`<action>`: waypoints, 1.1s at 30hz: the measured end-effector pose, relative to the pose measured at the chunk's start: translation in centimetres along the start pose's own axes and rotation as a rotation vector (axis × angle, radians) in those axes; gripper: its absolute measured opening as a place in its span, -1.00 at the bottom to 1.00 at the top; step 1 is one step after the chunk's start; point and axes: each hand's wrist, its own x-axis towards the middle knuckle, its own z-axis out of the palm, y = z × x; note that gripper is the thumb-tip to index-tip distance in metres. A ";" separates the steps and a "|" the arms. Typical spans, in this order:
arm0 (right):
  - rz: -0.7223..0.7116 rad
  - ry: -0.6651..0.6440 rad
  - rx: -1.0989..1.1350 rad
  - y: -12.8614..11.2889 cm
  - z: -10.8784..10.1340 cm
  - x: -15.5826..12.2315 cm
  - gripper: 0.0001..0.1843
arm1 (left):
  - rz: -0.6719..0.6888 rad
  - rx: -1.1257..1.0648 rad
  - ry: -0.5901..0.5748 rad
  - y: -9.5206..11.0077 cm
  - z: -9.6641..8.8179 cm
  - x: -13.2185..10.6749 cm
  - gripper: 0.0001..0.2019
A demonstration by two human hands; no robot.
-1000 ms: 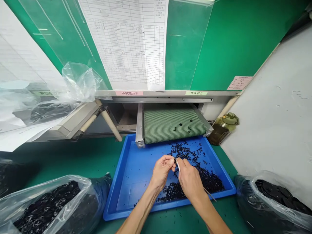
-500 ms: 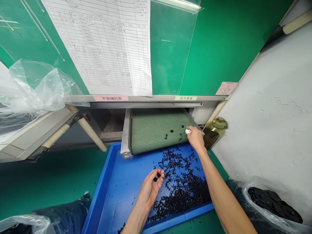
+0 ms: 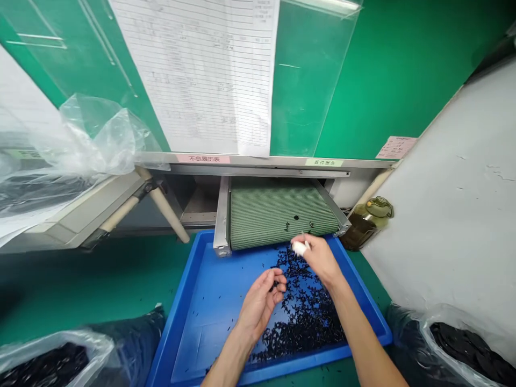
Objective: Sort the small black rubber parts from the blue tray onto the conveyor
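The left hand (image 3: 260,306) hangs low over the middle of a blue plastic tray (image 3: 169,344), its fingers (image 3: 278,279) loosely curled and apart. A dark speck sits close by them, though at this angle I can't say whether it is held or lies in the tray beneath. The right hand (image 3: 318,258) is higher, near the far edge of the tray, with its fingers pinched together on a small white wad (image 3: 299,248); its material is hard to make out.

Small black parts (image 3: 306,317) lie in a loose heap across the right half of the tray, reaching toward its near edge, with strays scattered over the bare blue on the left. A few more rest on the end of a green mesh conveyor belt (image 3: 282,212), which sits in a metal frame (image 3: 221,220) and overhangs the tray's far edge.

Beyond the tray's far right corner stands an olive glass bottle (image 3: 366,223). Clear plastic bags of black parts sit off the near left corner (image 3: 48,365) and near right corner (image 3: 463,344). A printed sheet (image 3: 201,75) hangs on the green panel above the belt.
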 end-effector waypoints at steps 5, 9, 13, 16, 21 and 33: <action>-0.017 -0.019 0.243 -1.7 3.0 -6.8 -0.81 | 0.046 0.046 -0.125 -0.2 1.3 -1.1 -0.72; -0.114 0.040 0.157 -2.2 2.8 -8.8 -0.82 | 0.023 0.094 -0.149 -0.7 1.1 -2.1 -0.70; -0.158 0.008 0.079 -2.2 2.1 -10.0 -0.79 | -0.015 0.118 -0.186 -0.8 0.8 -2.5 -0.69; -0.190 -0.032 0.035 -1.7 1.5 -10.7 -0.74 | -0.017 0.087 -0.176 -1.0 0.7 -2.5 -0.74; -0.275 -0.087 -0.066 -0.4 0.3 -11.6 -0.55 | -0.025 0.021 -0.119 -0.6 0.8 -2.8 -0.79; -0.321 -0.077 -0.398 0.4 0.1 -12.3 -0.47 | -0.030 0.084 -0.113 -0.6 0.5 -2.9 -0.69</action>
